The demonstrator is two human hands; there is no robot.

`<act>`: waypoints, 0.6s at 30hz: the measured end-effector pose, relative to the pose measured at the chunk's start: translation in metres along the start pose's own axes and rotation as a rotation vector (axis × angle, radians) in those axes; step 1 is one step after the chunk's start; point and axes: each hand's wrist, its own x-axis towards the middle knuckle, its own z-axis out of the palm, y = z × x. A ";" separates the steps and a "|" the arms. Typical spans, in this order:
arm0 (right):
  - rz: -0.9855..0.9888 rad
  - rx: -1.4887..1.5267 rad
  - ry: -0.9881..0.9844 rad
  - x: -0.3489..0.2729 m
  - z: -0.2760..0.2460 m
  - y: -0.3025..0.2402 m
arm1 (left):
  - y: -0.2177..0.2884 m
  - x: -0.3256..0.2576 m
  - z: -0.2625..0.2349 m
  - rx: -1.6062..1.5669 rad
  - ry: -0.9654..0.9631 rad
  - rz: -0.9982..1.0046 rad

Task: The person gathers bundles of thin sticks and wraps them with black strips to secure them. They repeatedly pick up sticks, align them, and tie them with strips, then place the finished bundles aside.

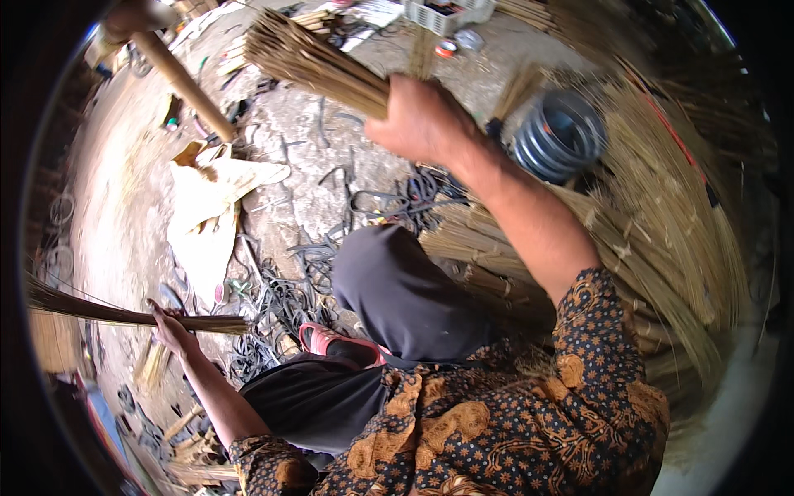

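My right hand (pixel 423 118) is raised at upper centre, its fingers wrapped round a thick bundle of tan stalks (pixel 313 64) that points away to the upper left. Low at the left, my left hand (pixel 172 332) holds a thinner bundle of dark bristles (pixel 99 309). That bundle lies almost level, with its cut, lighter end (pixel 219 324) toward my legs. The two bundles are well apart. Part of the left bundle's far end runs into the dark rim of the picture.
Black rubber strips (pixel 285 298) litter the floor before my knees. A pale sack (pixel 203 223) and a wooden post (pixel 184 86) are at the left. Beside my right arm stand a ribbed bucket (pixel 556 140) and heaped straw bundles (pixel 662 190). A white basket (pixel 451 16) is at the back.
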 end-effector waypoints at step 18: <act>-0.646 -0.560 -0.390 0.223 0.302 0.075 | 0.061 -0.041 -0.007 -0.217 0.255 0.083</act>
